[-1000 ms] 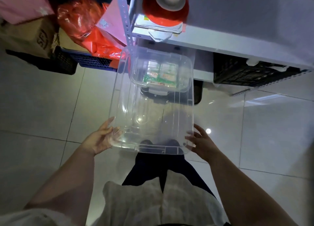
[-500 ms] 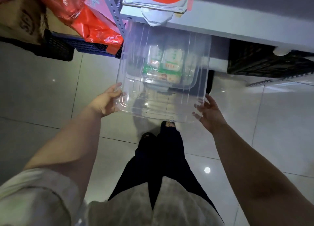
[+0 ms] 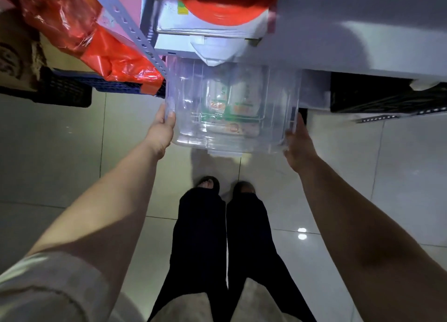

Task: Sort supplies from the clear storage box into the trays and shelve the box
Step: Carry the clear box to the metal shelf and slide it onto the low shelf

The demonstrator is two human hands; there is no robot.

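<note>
The clear storage box (image 3: 191, 128) is held out in front of me, its far end under the white shelf board (image 3: 362, 31) of a metal rack. My left hand (image 3: 160, 128) grips its left rim with the thumb over the edge. My right hand (image 3: 296, 142) presses flat against its right side. Through the clear plastic I see green and orange packets (image 3: 238, 103) and another clear container below or behind it; I cannot tell which they lie in.
On the shelf above sit a red-lidded item (image 3: 225, 4) and a white-latched clear bin (image 3: 210, 38). A perforated rack post (image 3: 135, 33) stands left of the box. Red plastic bags (image 3: 96, 43), a blue crate (image 3: 101, 84) and black crates (image 3: 377, 94) line the tiled floor.
The box has moved away from my body and forward under the shelf board. Both arms have stretched out with it, and my feet have come into view.
</note>
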